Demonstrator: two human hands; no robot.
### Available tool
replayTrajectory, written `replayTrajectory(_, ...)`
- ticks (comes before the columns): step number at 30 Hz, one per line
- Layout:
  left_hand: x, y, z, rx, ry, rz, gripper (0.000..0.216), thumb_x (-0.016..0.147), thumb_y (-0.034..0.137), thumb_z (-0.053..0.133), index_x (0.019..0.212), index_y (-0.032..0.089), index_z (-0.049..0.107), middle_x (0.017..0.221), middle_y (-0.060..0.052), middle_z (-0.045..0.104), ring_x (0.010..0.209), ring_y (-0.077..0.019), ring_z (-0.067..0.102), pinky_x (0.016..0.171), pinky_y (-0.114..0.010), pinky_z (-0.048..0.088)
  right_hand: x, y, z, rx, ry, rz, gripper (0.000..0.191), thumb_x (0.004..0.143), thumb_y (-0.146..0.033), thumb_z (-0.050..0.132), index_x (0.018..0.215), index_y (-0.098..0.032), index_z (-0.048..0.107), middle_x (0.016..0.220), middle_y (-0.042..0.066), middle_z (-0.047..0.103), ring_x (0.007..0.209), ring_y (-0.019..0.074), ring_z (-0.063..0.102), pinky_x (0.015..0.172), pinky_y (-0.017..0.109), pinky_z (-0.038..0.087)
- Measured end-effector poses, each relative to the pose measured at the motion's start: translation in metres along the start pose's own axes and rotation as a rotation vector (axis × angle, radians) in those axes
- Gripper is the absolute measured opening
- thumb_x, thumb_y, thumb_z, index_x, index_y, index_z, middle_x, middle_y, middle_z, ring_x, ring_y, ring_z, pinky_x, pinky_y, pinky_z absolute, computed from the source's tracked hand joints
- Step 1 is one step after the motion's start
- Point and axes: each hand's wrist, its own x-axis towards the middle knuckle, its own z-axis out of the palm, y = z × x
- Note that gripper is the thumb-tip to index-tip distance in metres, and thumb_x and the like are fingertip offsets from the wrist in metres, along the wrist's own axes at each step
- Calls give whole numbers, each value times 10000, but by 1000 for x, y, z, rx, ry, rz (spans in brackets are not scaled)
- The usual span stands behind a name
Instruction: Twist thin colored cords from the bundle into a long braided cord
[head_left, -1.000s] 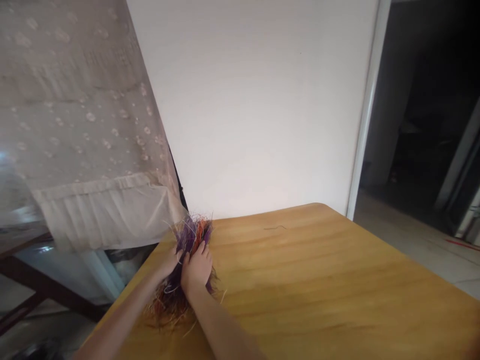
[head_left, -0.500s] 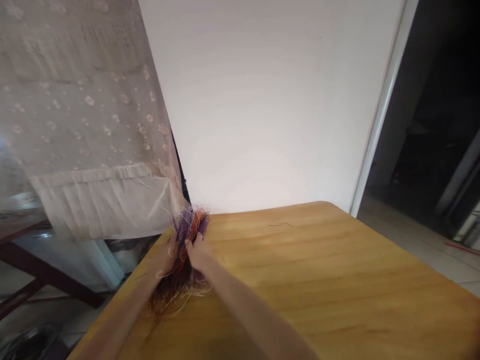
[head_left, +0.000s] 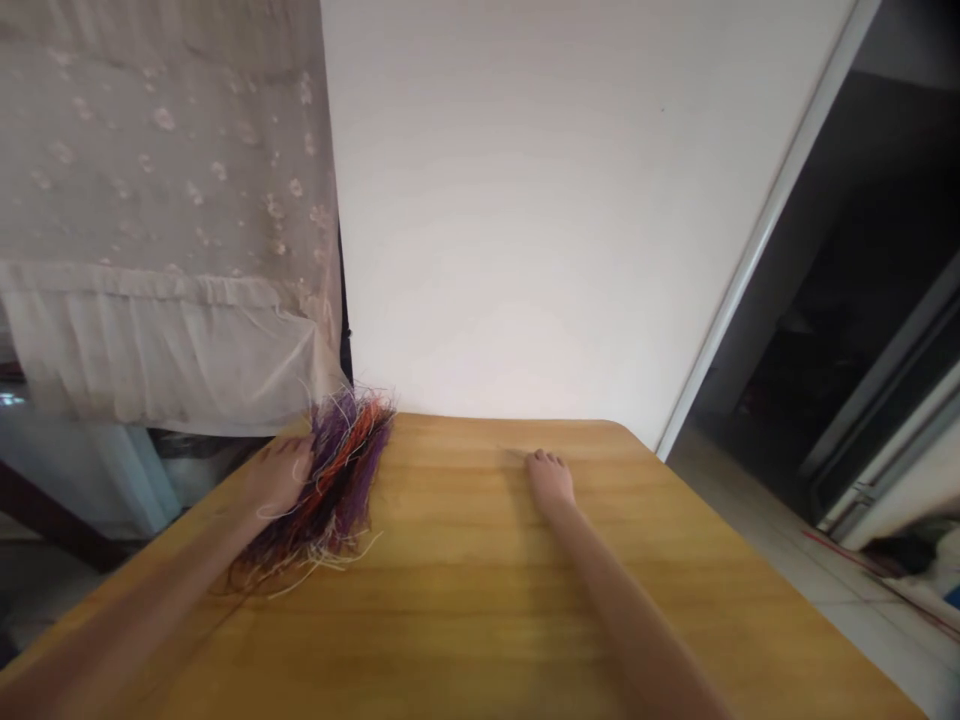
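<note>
A loose bundle of purple, orange and pale fibres (head_left: pixel 337 480) lies at the far left corner of the wooden table (head_left: pixel 480 600). My left hand (head_left: pixel 277 478) lies against the bundle's left side with its fingers curled onto the strands. My right hand (head_left: pixel 550 480) is stretched out to the far middle of the table, well apart from the bundle. Its fingers point forward with the tips down on the wood, and I see nothing in them. Both forearms lie low over the tabletop.
A white wall (head_left: pixel 525 220) rises right behind the table's far edge. A sheer patterned curtain (head_left: pixel 157 200) hangs at the left, close to the bundle. The table's right edge drops to a tiled floor (head_left: pixel 795 570) beside a dark doorway (head_left: pixel 862 260).
My right hand has let go of the bundle and moved right to the far middle of the table. My left hand stays on the bundle. The view has shifted to the right.
</note>
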Motion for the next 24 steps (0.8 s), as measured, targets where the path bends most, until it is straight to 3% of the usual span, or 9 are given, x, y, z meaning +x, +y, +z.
replayTrajectory(6,17,38,-23,82,22,-2,349,886,253,581,1219,157,534,1339,-111,487,1227,-300,461,1013,-564,360,-10,-19,7,-84,32,-113,265,912,-290,553,1140,-156,578,1183,96,589,1013,213,599,858,417,507)
replayTrajectory(9,29,79,-41,67,84,61,410,906,222,530,1301,148,448,1416,-135,398,1304,-323,368,1044,-575,313,-13,-21,6,-71,44,-152,253,915,-287,548,1131,-160,584,1180,95,591,1010,210,600,859,414,507)
replayTrajectory(12,25,128,-48,22,122,205,436,944,189,375,1370,106,339,1468,-151,325,1374,-260,263,1135,-460,222,-15,-27,5,-51,50,-205,244,916,-285,546,1123,-161,588,1175,94,594,1004,206,601,856,408,509)
replayTrajectory(15,-2,171,-31,-19,47,362,403,944,197,322,1334,133,399,1439,-116,394,1358,-226,307,1146,-433,218,-18,-35,4,-38,68,-253,237,916,-284,547,1114,-163,592,1169,91,597,1000,203,603,852,404,510)
replayTrajectory(18,-41,193,6,-42,-125,509,353,901,204,416,1231,186,541,1415,-78,461,1345,-246,346,1149,-430,229,-21,-35,5,-35,106,-242,237,917,-284,544,1118,-166,590,1180,89,592,1018,209,596,866,417,503)
replayTrajectory(21,-72,194,42,-69,-235,533,359,880,204,452,1220,188,565,1404,-94,480,1315,-275,401,1112,-440,307,-22,-27,8,-41,122,-187,250,914,-288,549,1127,-161,583,1177,86,593,1023,215,595,866,429,502)
replayTrajectory(24,-82,184,59,-93,-283,490,342,890,212,440,1208,184,564,1365,-104,518,1264,-275,461,1068,-444,367,-19,-20,11,-50,105,-165,250,912,-289,554,1121,-155,585,1158,86,601,999,209,605,850,418,510)
